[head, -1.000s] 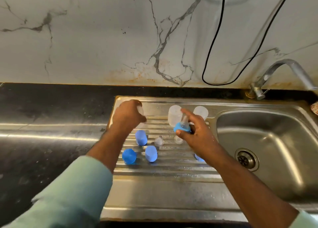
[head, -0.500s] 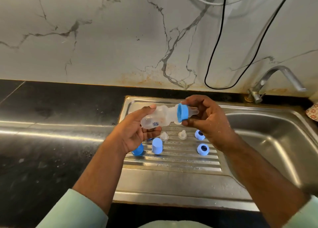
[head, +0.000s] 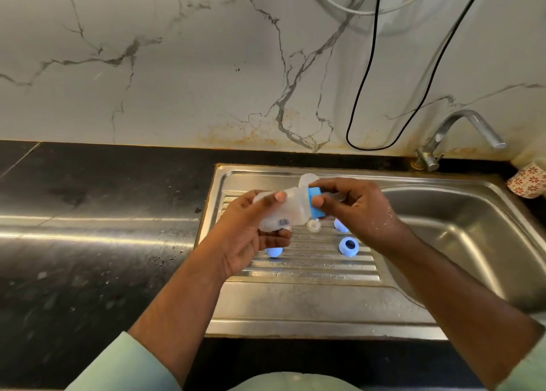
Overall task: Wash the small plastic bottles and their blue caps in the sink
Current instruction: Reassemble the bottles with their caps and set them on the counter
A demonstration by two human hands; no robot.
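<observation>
Translucent bottle (head: 277,207) held sideways above steel drainboard (head: 310,272) | left hand (head: 245,237) wraps body, steadying | right hand (head: 354,210) pinches blue collar (head: 315,203), likely twisting | loose blue caps (head: 348,246) on ridges | sink basin (head: 461,228) right.

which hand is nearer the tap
Right. The right hand is below and left of the tap, over the drainboard's sink side; the left hand is farther left.

Left hand (head: 245,237) gripping bottle (head: 283,207) sideways; right hand (head: 360,210) fingers pinching its blue cap (head: 315,203); loose caps lying below fingers.
</observation>
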